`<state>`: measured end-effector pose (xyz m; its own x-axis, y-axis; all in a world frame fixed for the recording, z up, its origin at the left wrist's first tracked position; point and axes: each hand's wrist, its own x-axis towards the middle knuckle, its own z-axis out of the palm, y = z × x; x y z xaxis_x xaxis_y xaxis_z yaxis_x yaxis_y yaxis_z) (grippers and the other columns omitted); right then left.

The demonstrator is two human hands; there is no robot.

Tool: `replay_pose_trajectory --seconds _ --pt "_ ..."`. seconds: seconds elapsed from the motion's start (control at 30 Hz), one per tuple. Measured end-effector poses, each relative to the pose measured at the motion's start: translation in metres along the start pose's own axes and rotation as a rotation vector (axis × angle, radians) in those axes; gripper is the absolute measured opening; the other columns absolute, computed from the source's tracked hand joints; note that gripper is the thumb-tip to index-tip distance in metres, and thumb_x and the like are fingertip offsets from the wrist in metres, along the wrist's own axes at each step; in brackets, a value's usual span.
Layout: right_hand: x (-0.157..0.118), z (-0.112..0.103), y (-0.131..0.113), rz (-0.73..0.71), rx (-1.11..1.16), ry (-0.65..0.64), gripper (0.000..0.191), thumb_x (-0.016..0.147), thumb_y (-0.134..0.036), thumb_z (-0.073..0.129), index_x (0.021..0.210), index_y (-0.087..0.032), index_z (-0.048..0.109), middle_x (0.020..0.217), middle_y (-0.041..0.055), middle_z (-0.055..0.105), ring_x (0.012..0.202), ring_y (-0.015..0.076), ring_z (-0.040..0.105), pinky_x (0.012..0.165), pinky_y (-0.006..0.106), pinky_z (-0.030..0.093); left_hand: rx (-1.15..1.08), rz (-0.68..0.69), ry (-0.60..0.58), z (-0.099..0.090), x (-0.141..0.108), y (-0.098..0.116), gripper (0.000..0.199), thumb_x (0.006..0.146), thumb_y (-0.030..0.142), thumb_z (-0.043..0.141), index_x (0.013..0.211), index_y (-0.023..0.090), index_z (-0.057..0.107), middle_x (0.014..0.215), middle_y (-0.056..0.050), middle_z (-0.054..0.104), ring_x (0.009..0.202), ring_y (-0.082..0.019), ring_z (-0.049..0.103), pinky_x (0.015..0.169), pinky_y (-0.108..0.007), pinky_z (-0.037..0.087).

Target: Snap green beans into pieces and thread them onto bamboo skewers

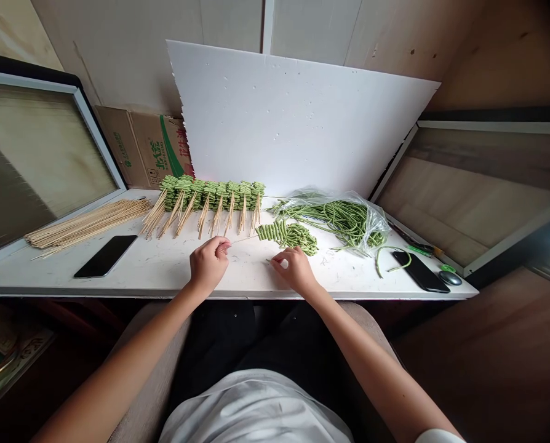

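Observation:
My left hand pinches the bare end of a thin bamboo skewer, which points to the right. Along its far end sits a row of green bean pieces, threaded side by side. My right hand is closed, thumb and finger together, on a small piece of green bean just below that row. Right behind my fingers lies a pile of cut bean pieces. Finished bean skewers are stacked in bundles at the back, sticks toward me.
Loose bamboo skewers and a phone lie on the left. Long green beans spill from a clear plastic bag. Another phone and a dark mouse are at right. A white board leans behind.

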<state>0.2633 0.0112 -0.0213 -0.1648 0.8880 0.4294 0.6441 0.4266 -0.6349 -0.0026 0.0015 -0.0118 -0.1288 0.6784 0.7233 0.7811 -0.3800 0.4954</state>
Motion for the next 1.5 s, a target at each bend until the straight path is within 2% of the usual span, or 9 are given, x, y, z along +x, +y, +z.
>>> replay_pose_trajectory --seconds 0.1,0.27,0.37,0.47,0.63,0.8,1.07,1.2,1.5 --pt "0.010 -0.018 0.008 0.093 0.283 0.059 0.023 0.080 -0.050 0.088 0.078 -0.028 0.084 0.087 0.0091 0.081 0.085 0.0294 0.068 0.087 0.046 0.053 -0.004 -0.003 0.003 0.000 0.001 0.000 0.023 0.089 0.011 0.055 0.088 0.023 0.074 0.078 -0.001 0.079 0.072 -0.020 0.074 0.069 -0.028 0.050" --pt "0.024 -0.043 0.020 0.318 0.674 0.136 0.053 0.070 -0.057 0.093 0.111 -0.025 0.085 0.100 0.0071 0.083 0.091 0.0249 0.072 0.079 0.038 0.053 0.004 -0.007 -0.014 0.000 -0.001 0.001 0.023 0.089 0.011 0.054 0.088 0.023 0.073 0.079 -0.001 0.080 0.074 -0.021 0.075 0.069 -0.028 0.051" --pt "0.026 -0.049 0.018 0.385 0.870 0.107 0.048 0.071 -0.056 0.092 0.106 -0.023 0.085 0.105 0.0070 0.082 0.093 0.0218 0.071 0.076 0.033 0.051 0.003 -0.001 -0.022 0.001 -0.002 0.002 0.022 0.090 0.012 0.054 0.088 0.024 0.073 0.079 -0.001 0.080 0.074 -0.021 0.075 0.069 -0.027 0.051" --pt "0.025 -0.051 0.011 0.400 0.998 0.105 0.040 0.073 -0.053 0.093 0.098 -0.023 0.085 0.105 0.0074 0.082 0.100 0.0233 0.073 0.076 0.032 0.052 0.004 0.011 -0.025 0.003 -0.004 0.002 0.021 0.090 0.012 0.055 0.088 0.024 0.073 0.078 -0.001 0.079 0.074 -0.021 0.074 0.068 -0.027 0.050" --pt "0.024 -0.047 0.006 0.424 1.047 0.102 0.040 0.070 -0.054 0.095 0.096 -0.025 0.085 0.110 0.0082 0.083 0.120 0.0311 0.073 0.085 0.035 0.058 0.002 0.028 -0.025 0.005 -0.006 0.001 0.020 0.092 0.014 0.056 0.088 0.023 0.074 0.076 -0.001 0.078 0.071 -0.020 0.073 0.067 -0.027 0.047" --pt "0.024 -0.044 0.006 0.428 1.067 0.084 0.040 0.069 -0.054 0.096 0.096 -0.027 0.085 0.111 0.0075 0.083 0.125 0.0336 0.071 0.092 0.039 0.061 0.004 0.022 -0.030 0.006 -0.006 0.001 0.019 0.093 0.016 0.057 0.088 0.023 0.074 0.075 -0.001 0.077 0.070 -0.020 0.072 0.067 -0.027 0.046" --pt "0.023 -0.043 0.006 0.435 1.074 0.080 0.039 0.071 -0.053 0.095 0.096 -0.026 0.084 0.114 0.0067 0.083 0.125 0.0317 0.072 0.093 0.036 0.062 0.012 0.019 -0.024 0.006 -0.006 0.001 0.017 0.092 0.016 0.060 0.087 0.022 0.074 0.073 -0.001 0.076 0.067 -0.019 0.069 0.063 -0.026 0.043" --pt "0.023 -0.043 0.005 0.443 1.099 0.082 0.037 0.071 -0.051 0.096 0.096 -0.025 0.084 0.111 0.0057 0.083 0.120 0.0287 0.074 0.089 0.032 0.061 0.002 0.049 -0.009 0.006 -0.006 -0.001 0.016 0.093 0.017 0.060 0.087 0.022 0.074 0.071 0.000 0.074 0.064 -0.018 0.067 0.062 -0.026 0.041" --pt "0.022 -0.042 0.001 0.443 1.095 0.121 0.039 0.068 -0.052 0.097 0.094 -0.026 0.085 0.108 0.0059 0.083 0.109 0.0269 0.077 0.084 0.033 0.061 -0.006 0.064 0.004 0.007 -0.007 -0.003 0.016 0.092 0.016 0.061 0.086 0.022 0.074 0.070 0.001 0.074 0.063 -0.017 0.066 0.061 -0.026 0.040"
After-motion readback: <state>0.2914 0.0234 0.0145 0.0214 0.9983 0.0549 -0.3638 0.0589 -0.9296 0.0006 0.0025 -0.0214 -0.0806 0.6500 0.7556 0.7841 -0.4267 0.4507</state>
